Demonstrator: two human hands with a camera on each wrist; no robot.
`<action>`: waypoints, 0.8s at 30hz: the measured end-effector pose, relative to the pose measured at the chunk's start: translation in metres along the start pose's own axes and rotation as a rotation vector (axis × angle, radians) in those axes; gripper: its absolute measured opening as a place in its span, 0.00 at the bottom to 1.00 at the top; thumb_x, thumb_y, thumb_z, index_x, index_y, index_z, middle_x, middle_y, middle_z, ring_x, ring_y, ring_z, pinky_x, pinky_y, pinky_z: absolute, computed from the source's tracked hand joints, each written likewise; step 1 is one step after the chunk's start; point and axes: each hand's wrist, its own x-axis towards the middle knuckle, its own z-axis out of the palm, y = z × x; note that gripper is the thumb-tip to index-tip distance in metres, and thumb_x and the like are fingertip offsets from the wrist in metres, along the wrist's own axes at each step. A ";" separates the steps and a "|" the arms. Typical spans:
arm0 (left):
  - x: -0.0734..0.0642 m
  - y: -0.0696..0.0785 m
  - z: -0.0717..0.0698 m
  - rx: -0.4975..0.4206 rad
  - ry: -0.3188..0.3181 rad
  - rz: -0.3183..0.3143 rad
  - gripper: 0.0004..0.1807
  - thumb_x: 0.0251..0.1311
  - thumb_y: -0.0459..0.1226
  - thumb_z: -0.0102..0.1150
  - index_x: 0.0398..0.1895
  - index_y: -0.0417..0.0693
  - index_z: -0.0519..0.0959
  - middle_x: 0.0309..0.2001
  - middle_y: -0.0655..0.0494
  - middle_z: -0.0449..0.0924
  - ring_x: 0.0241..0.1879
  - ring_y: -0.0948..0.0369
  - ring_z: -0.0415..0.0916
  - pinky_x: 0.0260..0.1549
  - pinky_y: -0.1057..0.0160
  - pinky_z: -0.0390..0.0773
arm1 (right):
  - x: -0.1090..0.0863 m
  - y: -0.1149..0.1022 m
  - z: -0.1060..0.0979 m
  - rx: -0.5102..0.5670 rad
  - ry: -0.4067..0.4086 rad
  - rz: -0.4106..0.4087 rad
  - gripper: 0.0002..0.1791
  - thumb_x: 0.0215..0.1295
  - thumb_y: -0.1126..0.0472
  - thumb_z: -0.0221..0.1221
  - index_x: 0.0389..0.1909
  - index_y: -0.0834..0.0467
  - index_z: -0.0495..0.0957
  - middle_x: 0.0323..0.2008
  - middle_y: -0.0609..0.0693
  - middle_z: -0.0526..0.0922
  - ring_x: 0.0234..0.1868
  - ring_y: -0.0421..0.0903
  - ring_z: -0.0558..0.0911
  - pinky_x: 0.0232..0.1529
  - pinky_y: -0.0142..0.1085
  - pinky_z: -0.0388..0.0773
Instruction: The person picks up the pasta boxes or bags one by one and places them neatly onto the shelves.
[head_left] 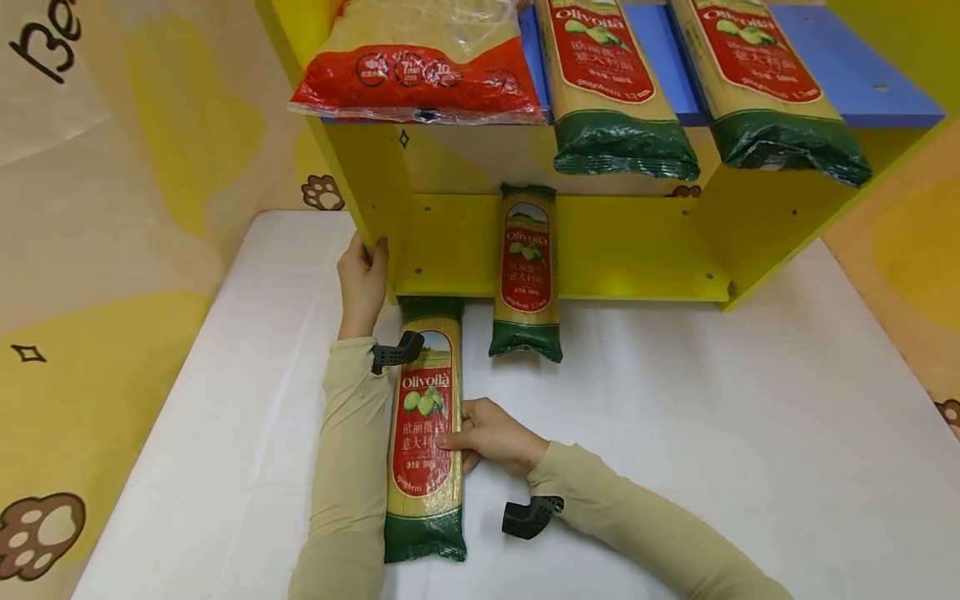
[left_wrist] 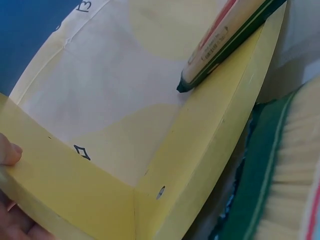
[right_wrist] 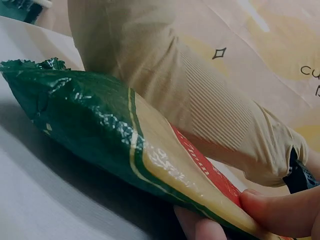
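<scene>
My right hand (head_left: 498, 435) grips the right edge of a spaghetti packet (head_left: 425, 500), its thumb on top of the red label. In the right wrist view the fingers sit under the packet's edge and the green end (right_wrist: 75, 100) is lifted off the white surface. The packet's far end lies at the front edge of the yellow shelf unit (head_left: 637, 250). My left hand (head_left: 362, 279) holds the front edge of the unit's left side panel (left_wrist: 65, 200), thumb inside and fingers outside. Another spaghetti packet (head_left: 528, 250) lies on the bottom shelf, its near end jutting out over the front.
On the blue upper shelf (head_left: 862, 67) lie a red-banded clear bag of pasta (head_left: 427, 75) and two more spaghetti packets, one in the middle (head_left: 607, 67) and one at the right (head_left: 772, 83). All overhang its front edge. A white-covered table (head_left: 675, 433) extends in front.
</scene>
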 end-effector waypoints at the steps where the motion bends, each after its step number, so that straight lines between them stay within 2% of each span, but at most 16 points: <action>1: 0.000 0.000 0.000 -0.003 -0.002 0.001 0.15 0.69 0.34 0.48 0.51 0.32 0.74 0.38 0.31 0.77 0.34 0.42 0.77 0.26 0.73 0.68 | -0.002 0.000 0.000 0.006 -0.005 -0.004 0.12 0.63 0.69 0.58 0.44 0.73 0.73 0.30 0.61 0.84 0.22 0.42 0.81 0.23 0.34 0.78; 14: 0.000 0.003 -0.001 0.020 -0.019 -0.010 0.16 0.69 0.34 0.46 0.53 0.30 0.73 0.41 0.29 0.77 0.36 0.40 0.76 0.27 0.72 0.68 | -0.021 0.003 0.000 0.073 -0.072 -0.028 0.14 0.63 0.71 0.55 0.47 0.75 0.72 0.34 0.66 0.83 0.29 0.47 0.84 0.28 0.38 0.80; 17: 0.000 0.003 -0.001 0.029 -0.011 -0.010 0.16 0.69 0.34 0.46 0.52 0.30 0.73 0.39 0.30 0.77 0.32 0.43 0.75 0.25 0.73 0.67 | -0.024 0.001 -0.003 0.065 -0.085 -0.037 0.13 0.62 0.71 0.56 0.46 0.75 0.72 0.33 0.66 0.83 0.29 0.47 0.84 0.29 0.39 0.80; 24: 0.001 0.004 -0.001 0.051 0.005 -0.006 0.15 0.68 0.33 0.47 0.51 0.30 0.74 0.32 0.36 0.77 0.24 0.59 0.68 0.22 0.72 0.65 | -0.034 -0.005 -0.013 0.066 -0.108 -0.047 0.12 0.62 0.70 0.56 0.44 0.74 0.73 0.32 0.64 0.84 0.27 0.43 0.84 0.27 0.35 0.79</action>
